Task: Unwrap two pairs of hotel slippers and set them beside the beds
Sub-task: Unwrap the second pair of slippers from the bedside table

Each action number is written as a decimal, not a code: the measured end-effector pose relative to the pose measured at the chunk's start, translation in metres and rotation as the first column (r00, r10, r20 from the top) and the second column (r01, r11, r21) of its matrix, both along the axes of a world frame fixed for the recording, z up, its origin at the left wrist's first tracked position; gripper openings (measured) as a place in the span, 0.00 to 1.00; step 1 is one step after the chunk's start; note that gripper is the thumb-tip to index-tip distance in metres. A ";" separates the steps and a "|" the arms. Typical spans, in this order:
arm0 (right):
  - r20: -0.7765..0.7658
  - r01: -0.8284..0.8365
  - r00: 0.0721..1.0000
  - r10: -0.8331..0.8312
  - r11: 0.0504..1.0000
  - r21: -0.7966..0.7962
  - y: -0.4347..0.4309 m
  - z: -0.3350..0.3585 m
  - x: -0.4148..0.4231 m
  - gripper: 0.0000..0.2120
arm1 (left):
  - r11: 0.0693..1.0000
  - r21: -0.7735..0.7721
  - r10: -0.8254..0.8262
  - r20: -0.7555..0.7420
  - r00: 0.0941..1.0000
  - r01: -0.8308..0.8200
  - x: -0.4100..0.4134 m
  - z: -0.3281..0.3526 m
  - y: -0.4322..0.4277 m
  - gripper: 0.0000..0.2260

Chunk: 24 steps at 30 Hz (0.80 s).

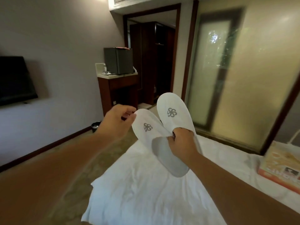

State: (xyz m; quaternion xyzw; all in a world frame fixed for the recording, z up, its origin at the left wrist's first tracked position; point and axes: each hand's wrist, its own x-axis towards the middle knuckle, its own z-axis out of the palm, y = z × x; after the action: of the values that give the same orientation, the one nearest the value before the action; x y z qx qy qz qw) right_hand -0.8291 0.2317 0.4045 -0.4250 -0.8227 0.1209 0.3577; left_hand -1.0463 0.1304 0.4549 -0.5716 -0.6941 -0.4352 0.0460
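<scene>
1. Above the foot of the white-sheeted bed [146, 189], at roughly centre frame, a pair of white fabric hotel slippers with a grey pinwheel logo [164, 127] is held in the air, toes pointing towards 12 o'clock.
2. Right hand [182, 142]: clenched on both slippers at the throat openings, carrying the pair's weight.
3. Left hand [117, 121]: at 9 o'clock of the pair, fingertips pinched at the toe of the nearer slipper. Whether a clear film lies between the fingers cannot be told.
4. No wrapper is discernible on the slippers; they appear bare.
5. Step in hand, as judged: unwrapping of this pair is finished or nearly so, and placement has not begun.
6. Surroundings: patterned brown carpet floor [78, 153] lies at 8 o'clock of the bed; a small dark waste bin [95, 126] stands at the wall; an orange-and-cream printed box [282, 166] rests on the bedding at 3 o'clock.
7. Next move, as judged: lower the pair to the carpet beside the bed, soles down and side by side. A second pair is not in view.
</scene>
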 end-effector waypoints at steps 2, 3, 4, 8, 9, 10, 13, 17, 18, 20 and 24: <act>0.023 -0.057 0.998 0.057 0.998 -0.003 -0.002 0.017 -0.026 0.18 | 0.997 -0.036 0.069 -0.056 0.996 -0.071 -0.041 0.027 0.003 0.16; 0.025 -0.098 0.995 0.098 0.995 -0.008 -0.002 0.024 -0.039 0.15 | 0.993 -0.055 0.100 -0.054 0.994 -0.103 -0.058 0.036 0.005 0.18; 0.019 -0.126 0.992 0.126 0.992 -0.020 -0.002 0.032 -0.052 0.10 | 0.990 -0.066 0.121 -0.037 0.992 -0.123 -0.071 0.045 0.007 0.20; 0.032 -0.191 0.981 0.190 0.981 0.036 0.005 0.059 -0.102 0.08 | 0.985 -0.107 0.145 0.110 0.983 -0.133 -0.112 0.073 0.011 0.23; 0.028 -0.220 0.975 0.219 0.974 0.059 0.008 0.065 -0.115 0.09 | 0.984 -0.118 0.146 0.138 0.980 -0.130 -0.122 0.079 0.011 0.23; 0.029 -0.247 0.969 0.245 0.966 0.074 0.011 0.070 -0.128 0.10 | 0.985 -0.129 0.139 0.174 0.975 -0.118 -0.131 0.083 0.012 0.24; 0.056 -0.321 0.947 0.316 0.934 0.156 0.023 0.079 -0.169 0.18 | 0.993 -0.108 0.080 0.328 0.941 -0.047 -0.162 0.086 0.016 0.20; 0.049 -0.402 0.914 0.403 0.879 0.257 0.047 0.084 -0.232 0.18 | 0.997 -0.018 0.081 0.449 0.890 -0.082 -0.208 0.081 0.028 0.16; 0.019 -0.402 0.909 0.416 0.866 0.296 0.054 0.085 -0.249 0.16 | 0.994 0.003 0.091 0.494 0.865 -0.106 -0.223 0.080 0.031 0.16; -0.025 -0.383 0.907 0.420 0.851 0.360 0.070 0.089 -0.285 0.12 | 0.988 0.038 0.094 0.607 0.789 -0.147 -0.253 0.076 0.039 0.16; -0.114 -0.372 0.886 0.450 0.834 0.407 0.094 0.089 -0.363 0.12 | 0.967 0.087 0.090 0.762 0.641 -0.240 -0.309 0.071 0.052 0.13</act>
State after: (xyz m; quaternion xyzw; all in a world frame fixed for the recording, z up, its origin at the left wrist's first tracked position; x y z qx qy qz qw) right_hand -1.1920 0.3258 0.4939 -0.1465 -0.8613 0.0795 0.4800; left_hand -1.3557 0.1820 0.5263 -0.2674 -0.6576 -0.6873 -0.1540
